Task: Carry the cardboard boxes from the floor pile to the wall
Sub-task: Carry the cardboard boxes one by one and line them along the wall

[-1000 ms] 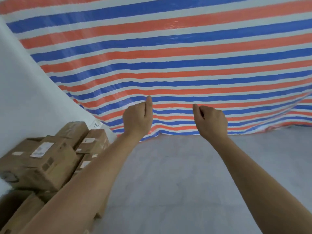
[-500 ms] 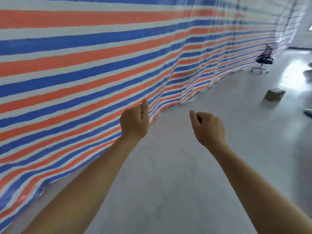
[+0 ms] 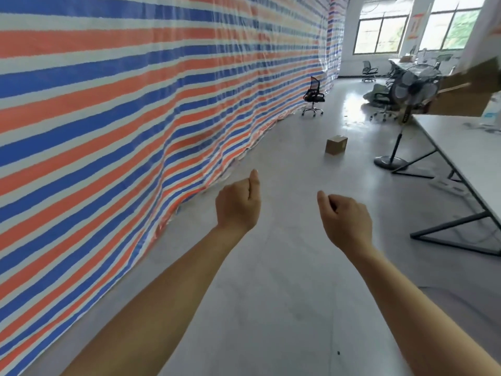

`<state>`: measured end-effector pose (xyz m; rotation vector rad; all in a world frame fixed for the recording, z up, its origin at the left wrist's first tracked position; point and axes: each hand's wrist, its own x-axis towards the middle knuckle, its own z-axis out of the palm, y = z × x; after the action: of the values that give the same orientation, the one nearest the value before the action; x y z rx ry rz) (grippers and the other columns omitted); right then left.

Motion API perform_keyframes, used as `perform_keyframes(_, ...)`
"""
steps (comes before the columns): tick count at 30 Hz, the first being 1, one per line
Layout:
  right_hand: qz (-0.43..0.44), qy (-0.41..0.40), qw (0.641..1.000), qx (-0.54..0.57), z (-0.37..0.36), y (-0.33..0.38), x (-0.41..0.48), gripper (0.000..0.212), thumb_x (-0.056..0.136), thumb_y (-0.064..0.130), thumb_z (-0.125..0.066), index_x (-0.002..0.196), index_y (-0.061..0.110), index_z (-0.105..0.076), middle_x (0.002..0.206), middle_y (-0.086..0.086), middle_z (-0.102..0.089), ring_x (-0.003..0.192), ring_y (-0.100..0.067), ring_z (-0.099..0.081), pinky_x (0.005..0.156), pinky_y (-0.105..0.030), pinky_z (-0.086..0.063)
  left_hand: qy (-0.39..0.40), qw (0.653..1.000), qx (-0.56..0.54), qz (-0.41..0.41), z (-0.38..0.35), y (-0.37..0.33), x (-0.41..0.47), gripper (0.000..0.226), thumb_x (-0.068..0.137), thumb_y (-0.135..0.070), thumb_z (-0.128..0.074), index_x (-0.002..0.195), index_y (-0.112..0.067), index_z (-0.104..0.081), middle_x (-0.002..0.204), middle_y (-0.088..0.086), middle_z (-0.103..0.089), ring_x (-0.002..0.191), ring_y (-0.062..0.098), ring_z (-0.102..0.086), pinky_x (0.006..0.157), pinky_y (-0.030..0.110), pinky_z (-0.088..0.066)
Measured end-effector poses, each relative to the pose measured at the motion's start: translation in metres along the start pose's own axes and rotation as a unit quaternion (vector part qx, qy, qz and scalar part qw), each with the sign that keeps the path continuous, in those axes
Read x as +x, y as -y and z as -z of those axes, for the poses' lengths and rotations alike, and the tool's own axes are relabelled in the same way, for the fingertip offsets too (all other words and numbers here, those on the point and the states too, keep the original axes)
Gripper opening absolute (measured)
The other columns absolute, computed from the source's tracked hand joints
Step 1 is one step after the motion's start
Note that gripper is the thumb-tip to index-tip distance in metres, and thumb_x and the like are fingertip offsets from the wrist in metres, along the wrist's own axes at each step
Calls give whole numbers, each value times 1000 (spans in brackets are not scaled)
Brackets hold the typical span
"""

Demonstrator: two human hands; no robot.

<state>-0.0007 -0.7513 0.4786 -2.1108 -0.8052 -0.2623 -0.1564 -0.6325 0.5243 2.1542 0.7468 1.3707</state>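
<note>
1. The cardboard box (image 3: 336, 144) is small and probably light. Its stiff walls should keep their shape under a squeeze. That is a judgement from its size only, since its contents are hidden.
2. The best hold is likely 1 palm flat on each of 2 opposite side faces, low down, with the fingers hooked under the bottom edges so that smooth card cannot slip.
3. It is plain brown, squarish and closed on top. Any tape or label is too small to make out.
4. It stands alone on the pale floor (image 3: 284, 294), far ahead and slightly right of the hands. It is well apart from them and a little out from the foot of the striped tarp (image 3: 122, 104) that runs along the left.
5. The left hand (image 3: 238, 203) is raised in front with its fingers curled into the palm and its thumb sticking up. It holds nothing.
6. The right hand (image 3: 345, 221) is also raised and empty, with its fingers curled in and its thumb out.
7. Farther off is an office chair (image 3: 313, 96). A standing fan (image 3: 414, 86) is at the far right, beside a long white surface (image 3: 466, 147).
</note>
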Motion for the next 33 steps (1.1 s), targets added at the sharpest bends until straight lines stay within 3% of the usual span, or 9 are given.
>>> perform_keyframes(5,-11,-7,1000,9,-16,-40,111,57,101,39,-47,54,11,-30,46,-2,-33,51,-27,-37,51,-36,-25,15,1000,-27,-4,-88,6,73,34,102,-13,-52,87,13,-66,79,27,-67,72,46,-65,67,37,-47)
perform_keyframes(10,-13,4,1000,-8,-65,-84,209,57,102,39,-47,54,13,-29,45,0,-31,49,-24,-34,49,-34,-22,44,998,-35,12,-179,59,144,38,104,-18,-49,86,11,-66,82,26,-68,69,24,-54,70,30,-42)
perform_keyframes(13,-26,5,999,-19,-105,-107,272,57,101,40,-48,55,12,-30,46,-1,-31,50,-24,-34,48,-34,-22,63,997,-36,11,-239,103,191,47,105,-26,-45,76,6,-65,74,22,-66,64,27,-56,67,40,-52)
perform_keyframes(15,-31,6,999,-23,-134,-117,322,57,101,40,-48,55,12,-30,46,-1,-32,50,-24,-34,48,-34,-21,95,995,-32,24,-285,135,233,58,103,-40,-37,59,-8,-58,58,13,-59,52,23,-52,58,40,-52)
perform_keyframes(18,-28,3,999,-42,-162,-130,399,56,102,39,-47,55,12,-32,47,-1,-34,49,-23,-34,47,-33,-21,142,990,-13,16,-352,164,304,61,101,-48,-29,48,-20,-45,45,1,-45,42,15,-43,47,37,-42)
perform_keyframes(23,-42,-33,996,-68,-172,-173,518,57,101,37,-49,55,11,-29,45,-3,-28,46,-21,-30,46,-33,-19,155,988,-22,-1,-465,167,400,62,107,-36,-34,47,-21,-38,42,-6,-37,39,8,-35,48,23,-26)
perform_keyframes(33,-75,-68,993,-56,-204,-357,754,56,102,32,-50,54,10,-30,44,-3,-28,43,-18,-29,47,-34,-21,207,978,-13,-13,-761,163,527,63,107,-35,-34,48,-14,-37,44,0,-37,42,16,-37,47,29,-23)
